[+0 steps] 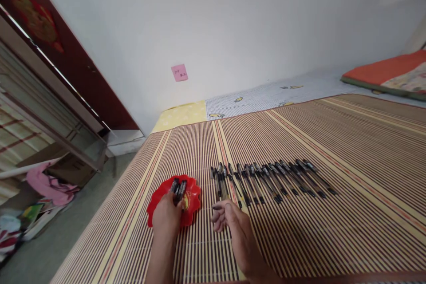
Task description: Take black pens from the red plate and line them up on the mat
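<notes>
My left hand (168, 213) reaches over a red scalloped plate (155, 202), its fingers closed round dark pens (181, 188) whose capped ends point away from me. The lower parts of these pens are hidden by the hand. My right hand (236, 233) is just to the right of the plate, palm turned left and fingers curled in. Whatever it may hold is too small or hidden to tell. Its fingertips are close to the near ends of the leftmost pens in a row of several black-capped pens (262, 184) on the striped mat.
A striped bamboo mat (319, 239) covers the bed. Patterned sheet (253, 100) shows along the wall, and an orange folded quilt (382, 71) is at the far right. A pink note (179, 72) is on the wall. Floor, boxes and pink cloth (49, 184) are off the left edge.
</notes>
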`<state>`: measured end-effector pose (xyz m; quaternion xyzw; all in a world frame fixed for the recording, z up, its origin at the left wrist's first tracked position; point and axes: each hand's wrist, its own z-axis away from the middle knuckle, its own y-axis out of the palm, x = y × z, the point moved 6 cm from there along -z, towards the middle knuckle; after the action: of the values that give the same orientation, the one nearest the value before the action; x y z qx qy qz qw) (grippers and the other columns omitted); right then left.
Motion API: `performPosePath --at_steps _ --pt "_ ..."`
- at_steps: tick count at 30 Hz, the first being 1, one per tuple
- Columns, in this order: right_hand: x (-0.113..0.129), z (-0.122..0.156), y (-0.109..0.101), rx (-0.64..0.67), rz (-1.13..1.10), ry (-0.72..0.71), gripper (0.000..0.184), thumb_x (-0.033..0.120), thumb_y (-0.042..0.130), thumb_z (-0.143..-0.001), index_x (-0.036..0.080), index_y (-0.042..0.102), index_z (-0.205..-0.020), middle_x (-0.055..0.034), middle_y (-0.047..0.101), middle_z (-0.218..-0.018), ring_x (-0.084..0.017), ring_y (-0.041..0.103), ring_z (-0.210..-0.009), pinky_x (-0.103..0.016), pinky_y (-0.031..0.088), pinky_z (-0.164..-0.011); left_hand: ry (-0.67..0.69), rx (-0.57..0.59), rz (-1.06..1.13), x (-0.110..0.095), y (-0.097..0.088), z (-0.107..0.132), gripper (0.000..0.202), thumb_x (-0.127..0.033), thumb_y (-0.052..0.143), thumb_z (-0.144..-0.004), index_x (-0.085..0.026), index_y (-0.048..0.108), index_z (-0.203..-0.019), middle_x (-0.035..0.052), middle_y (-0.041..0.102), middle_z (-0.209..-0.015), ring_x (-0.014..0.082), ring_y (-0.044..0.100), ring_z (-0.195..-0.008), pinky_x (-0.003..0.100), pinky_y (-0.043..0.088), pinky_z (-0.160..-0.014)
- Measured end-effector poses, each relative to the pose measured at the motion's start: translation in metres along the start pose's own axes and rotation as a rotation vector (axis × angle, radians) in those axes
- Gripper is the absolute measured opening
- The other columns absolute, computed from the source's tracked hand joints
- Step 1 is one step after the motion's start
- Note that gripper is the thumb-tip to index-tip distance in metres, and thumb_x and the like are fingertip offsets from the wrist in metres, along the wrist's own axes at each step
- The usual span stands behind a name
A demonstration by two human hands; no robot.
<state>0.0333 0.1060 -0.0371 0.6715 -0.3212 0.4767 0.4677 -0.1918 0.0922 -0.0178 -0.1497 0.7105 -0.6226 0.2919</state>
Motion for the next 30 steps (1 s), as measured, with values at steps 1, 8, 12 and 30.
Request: performPosePath --at_steps 1,8,12,30 --pt "0.001 0.0 0.001 0.006 -0.006 0.005 0.048 0.056 0.036 -0.1 0.017 0.065 -0.099 -0.0054 0.067 -0.079 -0.017 0.062 -0.069 -0.03 0.048 -0.065 -0.006 0.025 -0.023 0.0 0.003 -0.001 0.014 -0.03 0.059 -0.086 -0.02 0.064 -0.096 0.0117 0.074 -0.101 0.0287 0.069 -0.096 0.033 0.046 -0.071" --pt "0.004 -0.001 0.008 0.036 -0.044 0.026 0.051 0.059 0.038 -0.098 0.016 0.064 -0.094 -0.0051 0.064 -0.074 -0.015 0.059 -0.063 -0.029 0.045 -0.061 -0.048 0.102 -0.124 0.0 0.011 -0.008 0.024 -0.038 0.052 -0.089 -0.02 0.064 -0.099 0.0148 0.075 -0.097 0.0321 0.07 -0.095 0.036 0.048 -0.071" --pt "0.004 -0.002 0.007 0.028 -0.062 0.02 0.05 0.058 0.039 -0.098 0.015 0.065 -0.093 -0.0049 0.064 -0.074 -0.015 0.059 -0.063 -0.028 0.045 -0.06 -0.046 0.085 -0.084 0.002 0.009 -0.01 0.025 -0.04 0.051 -0.088 -0.02 0.065 -0.094 0.0155 0.074 -0.095 0.0339 0.07 -0.095 0.037 0.047 -0.071" --pt "0.011 -0.039 -0.066 -0.286 0.147 -0.03 0.035 0.052 0.06 -0.087 0.018 0.061 -0.079 0.0035 0.051 -0.063 -0.013 0.045 -0.058 -0.025 0.036 -0.053 0.183 0.401 1.312 -0.136 0.045 0.073 0.029 -0.033 0.078 -0.067 -0.019 0.052 -0.07 -0.0053 0.054 -0.06 0.0101 0.05 -0.055 0.021 0.04 -0.054"
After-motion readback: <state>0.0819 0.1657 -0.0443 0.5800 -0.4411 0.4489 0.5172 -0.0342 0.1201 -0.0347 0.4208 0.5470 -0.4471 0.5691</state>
